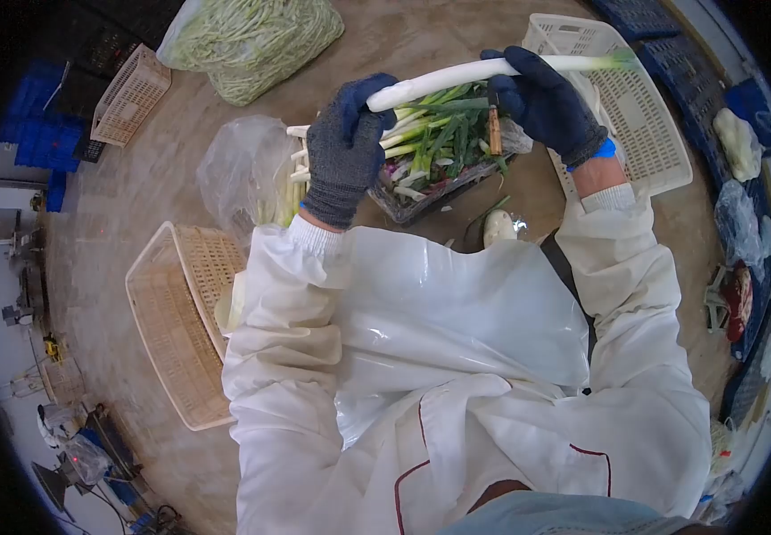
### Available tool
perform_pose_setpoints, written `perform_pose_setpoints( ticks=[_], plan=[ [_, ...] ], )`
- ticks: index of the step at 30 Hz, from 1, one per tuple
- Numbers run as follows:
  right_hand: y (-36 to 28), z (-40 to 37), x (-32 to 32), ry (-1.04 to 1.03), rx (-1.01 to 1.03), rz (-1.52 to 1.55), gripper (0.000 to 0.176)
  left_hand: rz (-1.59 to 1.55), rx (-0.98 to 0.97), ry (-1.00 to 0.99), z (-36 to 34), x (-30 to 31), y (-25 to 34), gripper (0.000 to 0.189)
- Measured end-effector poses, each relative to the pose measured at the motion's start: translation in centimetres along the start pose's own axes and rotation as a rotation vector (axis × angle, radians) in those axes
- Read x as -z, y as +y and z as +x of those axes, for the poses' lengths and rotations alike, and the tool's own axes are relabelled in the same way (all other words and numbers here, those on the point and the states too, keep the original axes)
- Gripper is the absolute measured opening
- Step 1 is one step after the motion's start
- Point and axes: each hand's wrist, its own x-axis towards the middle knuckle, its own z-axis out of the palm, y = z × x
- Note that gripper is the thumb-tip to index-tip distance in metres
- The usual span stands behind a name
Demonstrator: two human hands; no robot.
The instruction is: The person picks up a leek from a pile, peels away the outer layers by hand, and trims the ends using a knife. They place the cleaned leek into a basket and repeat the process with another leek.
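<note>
A long white leek [443, 80] with a green tip is held up crosswise in front of me. My left hand [347, 147], in a dark knit glove, closes on its white root end. Further along the stalk, my right hand [553, 109], in a dark blue glove, grips it with thumb and fingers. A wooden-handled tool [494, 131], perhaps a small knife, hangs at the right hand's fingers; its other end is hidden. Below the leek, a dark tray [412, 211] is heaped with green leaf trimmings [443, 143]. More white leek stalks [296, 169] lie behind my left hand.
At left stand a cream plastic crate [149, 294] and a smaller crate [131, 94]. Another white crate [648, 134] stands at right. A large bag of green vegetables [256, 40] sits on the floor at the back, and a clear plastic bag [238, 165] lies near the stalks.
</note>
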Motion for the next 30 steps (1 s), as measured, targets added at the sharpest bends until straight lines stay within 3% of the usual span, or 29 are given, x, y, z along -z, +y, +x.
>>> perform_pose_setpoints(
  ticks=[3,6,9,13,14,17,24,27,29,30],
  plan=[
    [-0.2,0.5,1.0,-0.022,-0.274,0.524,0.027,0.431,-0.243,0.045,0.7,1.4,-0.7,0.028],
    [-1.1,0.2,1.0,0.033,-0.208,0.394,0.028,0.157,0.017,0.007,1.1,1.6,0.5,0.030],
    [-1.7,0.1,0.6,0.020,-0.117,0.211,0.031,-0.474,0.562,-0.183,0.8,2.0,-0.5,0.038],
    [-1.5,-0.2,-1.0,-0.034,0.118,-0.161,0.035,-0.974,0.691,-0.270,0.6,0.4,0.5,0.045],
    [-1.4,-0.3,-1.2,-0.081,0.153,-0.215,0.035,-0.933,0.753,-0.155,0.6,0.0,0.8,0.042],
    [-1.1,-0.4,-1.9,-0.102,0.132,-0.212,0.036,-1.066,0.706,-0.051,0.3,-0.6,-0.3,0.035],
    [-0.9,-0.4,-2.1,0.004,0.083,-0.333,0.035,-0.639,0.397,-0.015,-0.1,-1.1,0.4,0.021],
    [0.1,-0.2,-0.7,-0.104,0.590,-1.101,0.032,-0.489,0.257,-0.007,0.0,-1.1,0.4,0.020],
    [0.6,-0.3,-0.1,-0.091,0.538,-1.038,0.034,-0.304,0.178,-0.003,0.0,-1.0,0.5,0.024],
    [0.7,-0.4,0.1,-0.084,0.511,-1.006,0.035,-0.085,0.034,-0.019,0.1,-0.5,0.2,0.023]
  ],
)
